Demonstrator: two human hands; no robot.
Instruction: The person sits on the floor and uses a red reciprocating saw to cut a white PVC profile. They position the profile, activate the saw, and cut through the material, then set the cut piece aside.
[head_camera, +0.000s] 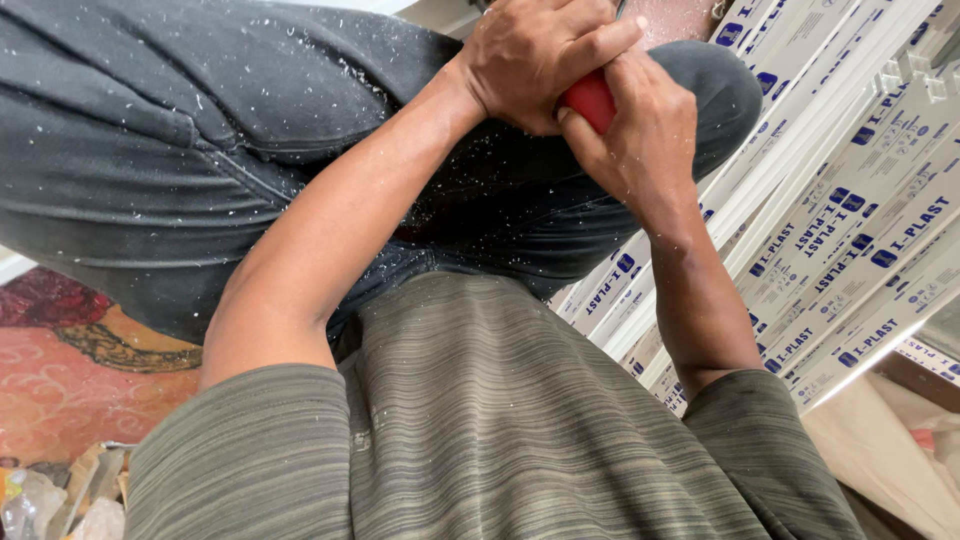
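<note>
Both hands meet at the top of the view around a red tool handle. My left hand wraps over it from above, fingers closed. My right hand grips it from below. Only a small part of the red handle shows between the fingers; the rest of the tool is hidden. The hands are above my knees in dark trousers flecked with white shavings. Right beside the hands run long white plastic profiles with blue print.
My striped grey-green shirt fills the bottom centre. A red patterned rug lies at the lower left, with clutter in the bottom left corner. The white profiles are stacked diagonally along the right side. A beige sheet lies at the bottom right.
</note>
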